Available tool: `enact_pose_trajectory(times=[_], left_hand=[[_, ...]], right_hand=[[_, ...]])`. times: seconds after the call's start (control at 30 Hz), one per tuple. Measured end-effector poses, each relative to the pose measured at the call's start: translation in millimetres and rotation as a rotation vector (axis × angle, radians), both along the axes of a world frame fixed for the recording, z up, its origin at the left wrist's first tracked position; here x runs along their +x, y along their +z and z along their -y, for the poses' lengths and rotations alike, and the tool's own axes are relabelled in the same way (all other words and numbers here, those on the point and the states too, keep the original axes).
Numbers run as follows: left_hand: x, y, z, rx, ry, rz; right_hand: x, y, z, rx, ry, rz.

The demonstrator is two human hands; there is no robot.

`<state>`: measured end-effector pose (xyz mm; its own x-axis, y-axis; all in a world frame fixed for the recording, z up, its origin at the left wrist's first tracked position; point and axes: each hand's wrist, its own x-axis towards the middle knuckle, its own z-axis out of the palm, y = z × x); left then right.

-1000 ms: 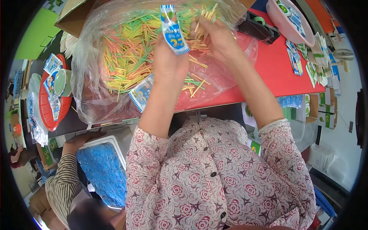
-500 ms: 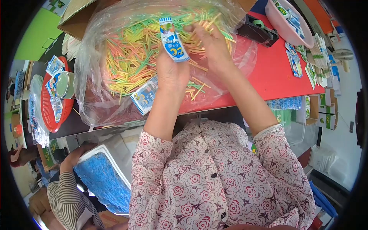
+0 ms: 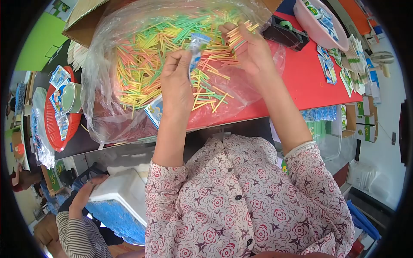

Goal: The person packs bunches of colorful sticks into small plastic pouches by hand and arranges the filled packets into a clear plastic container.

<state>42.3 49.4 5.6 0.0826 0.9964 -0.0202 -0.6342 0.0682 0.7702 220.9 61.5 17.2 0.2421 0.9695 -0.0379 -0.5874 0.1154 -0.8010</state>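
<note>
My left hand point(image 3: 177, 84) pinches a small blue-and-white printed packet point(image 3: 197, 53), held upright with its narrow side partly toward me. To its right, my right hand point(image 3: 256, 53) holds a small bunch of thin yellow and pink sticks point(image 3: 241, 35) between thumb and fingers. Beneath both hands spreads a heap of thin pastel sticks point(image 3: 146, 64) in yellow, pink and green, lying in a clear plastic bag point(image 3: 101, 81). Another blue-and-white packet point(image 3: 154, 112) lies at the bag's near edge, partly covered by my left forearm.
A red basket point(image 3: 50, 124) with packets and a round tub point(image 3: 71, 98) stands at left. At right are a tape dispenser point(image 3: 287, 35), a pink basin point(image 3: 342, 41) and loose packets point(image 3: 328, 64). Below left, another person's hand point(image 3: 88, 191) touches a white foam box point(image 3: 114, 187).
My left hand has turned, so the packet shows its side rather than its printed front. My right hand has turned palm-up with the bunch of sticks. The other person's foam box has shifted slightly.
</note>
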Motion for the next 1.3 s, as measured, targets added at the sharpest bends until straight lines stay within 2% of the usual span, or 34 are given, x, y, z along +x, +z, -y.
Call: enact_pose_trajectory(times=[0.03,0.2,0.33,0.43,0.6,0.7,0.73,0.83,1.0,1.1,1.13,1.23,1.27,1.3], left_hand=[[0,0,4,0.017,-0.013,-0.039],[-4,-3,15,0.044,-0.094,-0.090],[-4,-1,18,0.087,-0.039,-0.078],[-10,0,19,0.057,-0.033,-0.080],[-11,-3,20,0.051,-0.023,-0.076],[-11,-6,21,0.088,-0.040,-0.105],[-11,-7,22,0.103,-0.049,-0.120],[-11,-11,24,0.182,-0.045,-0.182],[-11,-16,25,0.310,-0.060,-0.217],[-12,-18,25,0.311,-0.047,-0.220],[-13,-19,25,0.311,-0.037,-0.223],[-15,-24,23,0.359,-0.008,-0.276],[-15,-25,23,0.386,0.005,-0.300],[-14,-25,23,0.386,0.003,-0.300]], right_hand=[[1,-1,0,0.011,0.018,-0.152],[-5,1,5,0.034,0.032,-0.247],[-9,7,10,0.069,0.167,-0.235],[-14,10,13,0.037,0.062,0.179],[-10,-3,9,0.015,-0.008,0.380],[-3,-11,3,0.034,-0.086,0.929],[0,-13,3,0.035,-0.082,0.927],[5,-7,4,0.084,-0.254,1.170],[9,2,7,0.095,-0.192,0.986],[10,0,8,-0.072,-0.231,1.679],[10,1,8,-0.070,-0.228,1.678],[11,5,12,0.020,-0.284,1.218],[11,9,13,0.019,-0.284,1.218],[10,14,15,0.060,-0.165,0.773]])
